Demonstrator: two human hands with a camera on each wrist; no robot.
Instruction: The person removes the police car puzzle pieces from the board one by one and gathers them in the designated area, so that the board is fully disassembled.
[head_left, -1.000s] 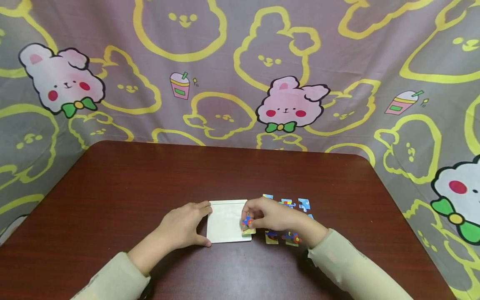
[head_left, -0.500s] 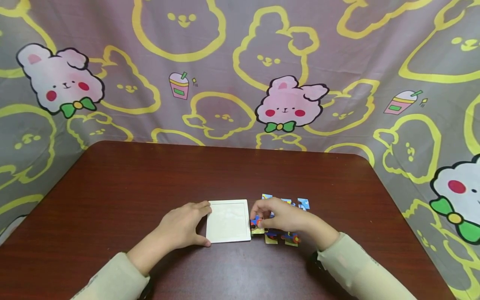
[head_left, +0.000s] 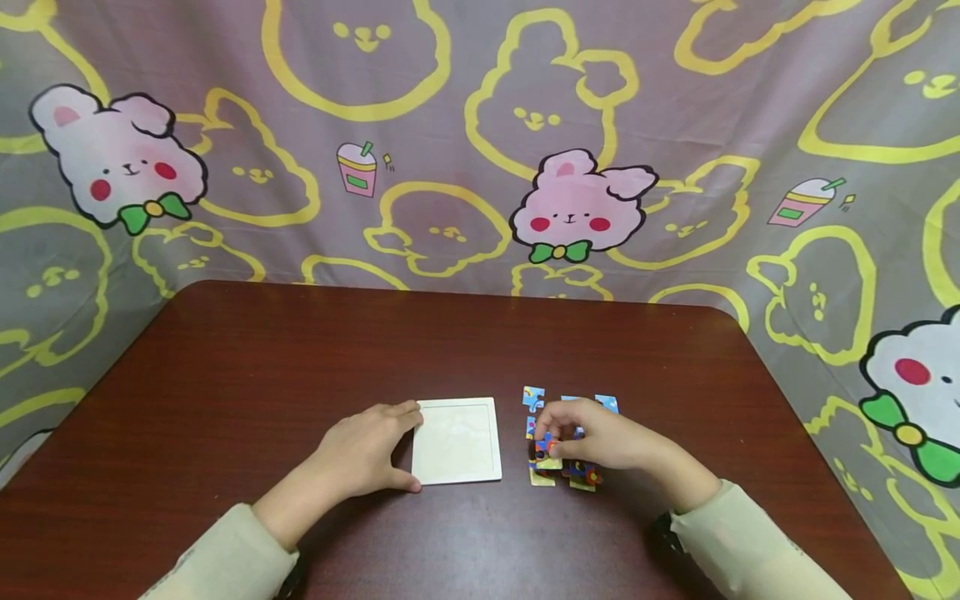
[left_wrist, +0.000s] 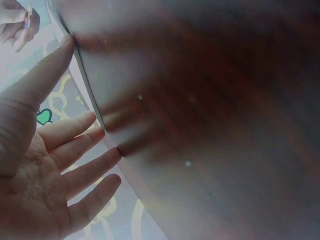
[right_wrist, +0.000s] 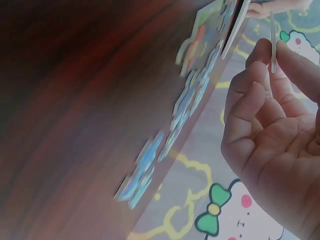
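A jigsaw puzzle piece point(head_left: 549, 454), blue, red and yellow, is pinched between the thumb and fingers of my right hand point(head_left: 600, 433). In the right wrist view the puzzle piece point(right_wrist: 273, 47) shows edge-on between the fingertips, above the tabletop. Under and around that hand lie several other jigsaw pieces point(head_left: 533, 397), partly hidden by it. My left hand point(head_left: 363, 454) rests at the left edge of a square cream puzzle tray point(head_left: 456, 442), thumb at the near corner and fingers at the far one. From the left wrist view, the left hand's fingers point(left_wrist: 82, 175) are spread and fairly straight.
The dark reddish-brown table point(head_left: 300, 358) extends well past the tray on all sides. Behind it hangs a grey-pink curtain point(head_left: 435, 125) with cartoon rabbits and yellow outlines. More loose pieces point(right_wrist: 142, 170) lie flat in a row in the right wrist view.
My right hand has moved right with the puzzle piece, from over the tray's right edge to above the loose pieces. My left hand and the tray have stayed in place.
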